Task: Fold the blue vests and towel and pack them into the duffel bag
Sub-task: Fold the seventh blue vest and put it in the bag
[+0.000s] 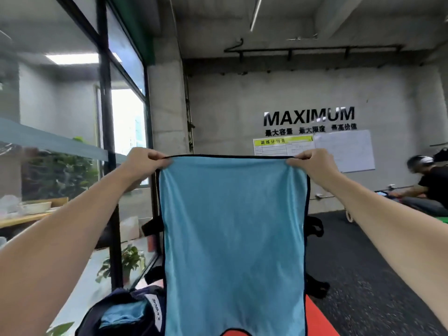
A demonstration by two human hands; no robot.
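Light blue cloth with a dark bound edge, one of the blue vests (234,234), hangs in front of the person, held up at chest height by its top hem; the left hand (143,163) pinches the top left corner and the right hand (312,163) pinches the top right corner, each with fingers curled tight over the hem, so both sit level and equally near; the hem runs straight across between them and the vest's long axis drops straight down from it, with a curved cut-out showing at the bottom edge; the next fold, as I judge it, turns on that vertical line, bringing one hand across to the other; the duffel bag (126,314) lies below and to the left, nearer the left hand, open, with another blue piece (123,312) already inside; an orange mat (317,316) shows behind the vest.
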